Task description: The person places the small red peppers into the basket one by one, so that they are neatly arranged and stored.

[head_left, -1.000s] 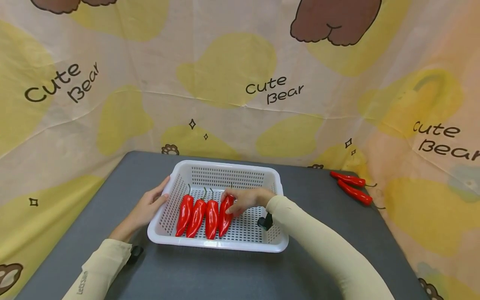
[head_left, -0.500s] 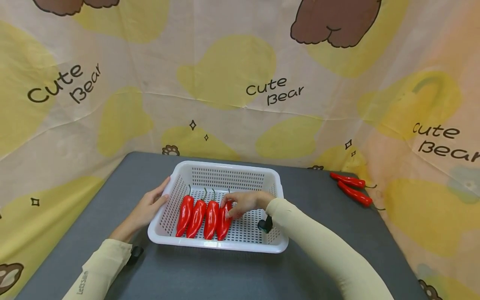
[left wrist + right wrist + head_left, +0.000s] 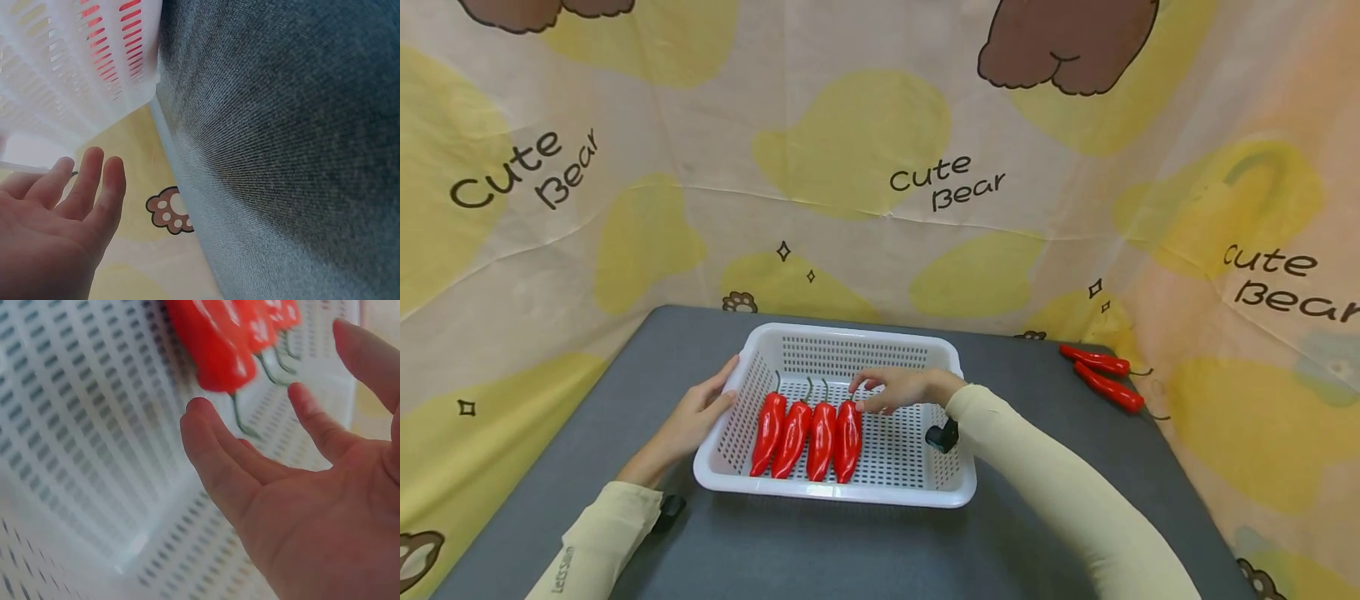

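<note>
- Lying inside the white basket (image 3: 887,497), right end of a row: the rightmost pepper (image 3: 848,446), red, glossy, stem toward the far wall.
- Three more peppers (image 3: 822,442) lie beside it, roughly parallel, stems the same way; probably ordered so that each lies flat, none stacked.
- Right hand (image 3: 898,390) is over the rightmost pepper's stem end, fingers parted, holding nothing. Right-wrist view shows the fingertips near the stem; contact cannot be confirmed. Posture seems suited to adjusting the pepper lightly.
- Left hand (image 3: 688,421) lies at the basket's left rim, fingers extended rather than wrapped around it; presumably there to steady the basket.
- Surface: dark grey table (image 3: 790,550), fine ribbed texture in left-wrist view. Basket stands slightly skewed on it.
- Far right corner: upper loose pepper (image 3: 1093,360) and lower loose pepper (image 3: 1108,387), close together, stems rightward, well apart from the basket.
- Room: patterned cloth (image 3: 850,133) behind and at both sides; yellow patches, "Cute Bear" lettering, faint creases.
</note>
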A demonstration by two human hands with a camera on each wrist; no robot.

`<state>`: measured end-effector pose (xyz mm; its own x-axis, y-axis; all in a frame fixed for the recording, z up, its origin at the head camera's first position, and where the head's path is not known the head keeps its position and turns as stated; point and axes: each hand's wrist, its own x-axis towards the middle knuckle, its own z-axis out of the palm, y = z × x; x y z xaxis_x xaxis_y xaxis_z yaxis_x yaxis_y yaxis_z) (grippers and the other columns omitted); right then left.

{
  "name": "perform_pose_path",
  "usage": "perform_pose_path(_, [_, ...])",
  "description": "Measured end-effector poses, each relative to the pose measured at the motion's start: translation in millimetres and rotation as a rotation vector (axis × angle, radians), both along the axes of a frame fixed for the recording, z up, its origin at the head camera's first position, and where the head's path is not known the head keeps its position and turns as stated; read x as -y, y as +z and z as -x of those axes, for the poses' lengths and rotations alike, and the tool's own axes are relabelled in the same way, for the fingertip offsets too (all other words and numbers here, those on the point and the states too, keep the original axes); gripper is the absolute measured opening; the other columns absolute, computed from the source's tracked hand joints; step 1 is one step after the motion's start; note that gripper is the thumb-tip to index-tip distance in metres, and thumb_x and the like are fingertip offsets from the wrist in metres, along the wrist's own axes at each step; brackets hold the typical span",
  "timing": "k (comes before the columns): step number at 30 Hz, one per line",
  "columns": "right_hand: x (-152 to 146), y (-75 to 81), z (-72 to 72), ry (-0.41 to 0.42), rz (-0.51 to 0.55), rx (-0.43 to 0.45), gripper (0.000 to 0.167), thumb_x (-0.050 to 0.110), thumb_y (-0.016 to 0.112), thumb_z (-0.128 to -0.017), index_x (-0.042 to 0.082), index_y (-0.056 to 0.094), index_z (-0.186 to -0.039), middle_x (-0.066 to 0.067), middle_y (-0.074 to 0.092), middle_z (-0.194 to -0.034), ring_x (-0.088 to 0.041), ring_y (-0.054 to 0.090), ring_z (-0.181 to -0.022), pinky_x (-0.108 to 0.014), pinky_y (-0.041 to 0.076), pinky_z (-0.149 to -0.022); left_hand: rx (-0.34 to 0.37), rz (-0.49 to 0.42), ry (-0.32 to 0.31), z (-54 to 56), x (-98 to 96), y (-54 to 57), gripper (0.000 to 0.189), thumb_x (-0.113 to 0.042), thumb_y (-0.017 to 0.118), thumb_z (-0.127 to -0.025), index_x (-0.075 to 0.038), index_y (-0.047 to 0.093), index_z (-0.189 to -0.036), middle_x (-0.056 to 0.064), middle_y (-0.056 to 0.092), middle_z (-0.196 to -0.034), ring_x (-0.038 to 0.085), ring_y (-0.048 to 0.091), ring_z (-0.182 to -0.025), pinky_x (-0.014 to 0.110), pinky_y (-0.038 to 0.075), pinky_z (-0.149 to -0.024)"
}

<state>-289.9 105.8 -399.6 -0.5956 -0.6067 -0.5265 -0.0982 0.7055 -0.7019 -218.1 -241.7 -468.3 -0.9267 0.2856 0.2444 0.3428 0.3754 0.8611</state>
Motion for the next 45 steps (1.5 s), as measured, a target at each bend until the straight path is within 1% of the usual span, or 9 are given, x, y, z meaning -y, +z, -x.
perform_pose_path(6, [-15, 20.6, 5.8, 0.021, 0.036, -0.063, 0.054, 0.034, 0.057, -0.101, 0.014, 0.043, -0.149, -0.015, 0.042, -0.156, -0.037, 0.051, -0.136, -0.054, 0.045, -0.114, -0.002, 0.008, 0.004, 0.8, 0.2, 0.5, 0.063, -0.006, 0.048, -0.104, -0.001, 0.020, -0.160, 0.041, 0.043, -0.147, 0.048, 0.072, -0.095, 0.037, 0.065, -0.065])
perform_pose_path(8, [-21, 27.2, 6.8, 0.011, 0.059, -0.079, 0.053, 0.034, 0.055, -0.103, 0.015, 0.043, -0.150, -0.016, 0.044, -0.156, -0.039, 0.052, -0.135, -0.054, 0.045, -0.115, 0.001, 0.008, 0.006, 0.6, 0.1, 0.7, 0.063, -0.005, 0.049, -0.104, -0.001, 0.020, -0.160, 0.041, 0.043, -0.147, 0.048, 0.072, -0.095, 0.037, 0.065, -0.065])
perform_pose_path(14, [-38, 44.6, 8.3, -0.006, 0.117, -0.161, 0.044, 0.030, 0.049, -0.106, 0.014, 0.047, -0.148, -0.016, 0.048, -0.154, -0.037, 0.057, -0.129, -0.051, 0.050, -0.110, 0.013, 0.005, 0.002, -2.3, 0.6, 0.6, 0.063, -0.006, 0.048, -0.104, -0.001, 0.019, -0.160, 0.042, 0.041, -0.148, 0.048, 0.071, -0.096, 0.038, 0.065, -0.066])
perform_pose_path(17, [-51, 53.1, 10.0, -0.010, 0.146, -0.188, 0.046, 0.028, 0.048, -0.107, 0.010, 0.045, -0.148, -0.018, 0.048, -0.152, -0.038, 0.057, -0.129, -0.054, 0.049, -0.111, 0.003, 0.003, 0.002, -2.4, 0.7, -0.1, 0.062, -0.005, 0.048, -0.104, 0.001, 0.020, -0.160, 0.042, 0.041, -0.147, 0.047, 0.072, -0.096, 0.038, 0.065, -0.066])
perform_pose_path(22, [-77, 64.1, 12.6, -0.046, 0.188, -0.194, 0.045, 0.024, 0.046, -0.107, 0.004, 0.043, -0.148, -0.024, 0.046, -0.152, -0.044, 0.055, -0.130, -0.060, 0.044, -0.113, -0.001, 0.001, 0.003, 0.4, 0.0, 0.3, 0.062, -0.005, 0.047, -0.105, -0.001, 0.020, -0.160, 0.041, 0.040, -0.149, 0.046, 0.072, -0.097, 0.038, 0.065, -0.068])
perform_pose_path(28, [-108, 62.8, 14.6, -0.097, 0.194, -0.205, 0.045, 0.024, 0.047, -0.108, 0.003, 0.043, -0.147, -0.025, 0.047, -0.152, -0.043, 0.057, -0.127, -0.059, 0.046, -0.111, 0.024, -0.008, -0.002, 1.9, -0.8, 2.5, 0.062, -0.006, 0.047, -0.105, -0.002, 0.019, -0.161, 0.041, 0.041, -0.148, 0.048, 0.071, -0.098, 0.038, 0.065, -0.067])
perform_pose_path(34, [-134, 60.1, 9.8, -0.152, 0.210, -0.231, 0.045, 0.026, 0.049, -0.107, 0.004, 0.044, -0.146, -0.028, 0.046, -0.151, -0.043, 0.060, -0.126, -0.056, 0.048, -0.111, 0.032, -0.004, 0.009, 1.4, -0.7, 2.4, 0.062, -0.007, 0.047, -0.105, -0.004, 0.019, -0.161, 0.041, 0.043, -0.146, 0.046, 0.072, -0.095, 0.037, 0.065, -0.066])
perform_pose_path(40, [-155, 49.3, 6.9, -0.187, 0.206, -0.247, 0.045, 0.026, 0.048, -0.108, 0.004, 0.044, -0.147, -0.027, 0.043, -0.154, -0.046, 0.057, -0.130, -0.057, 0.046, -0.112, 0.033, -0.001, 0.017, 0.7, 0.1, 2.2, 0.062, -0.006, 0.047, -0.105, -0.003, 0.020, -0.160, 0.041, 0.042, -0.147, 0.042, 0.073, -0.094, 0.038, 0.065, -0.066])
perform_pose_path(45, [-173, 38.9, 3.3, -0.222, 0.187, -0.239, 0.045, 0.026, 0.048, -0.107, 0.003, 0.044, -0.146, -0.027, 0.049, -0.150, -0.043, 0.060, -0.128, -0.057, 0.047, -0.112, 0.021, 0.008, 0.012, -1.3, -0.5, 1.9, 0.061, -0.006, 0.048, -0.105, -0.001, 0.021, -0.160, 0.042, 0.043, -0.146, 0.042, 0.073, -0.092, 0.038, 0.065, -0.066])
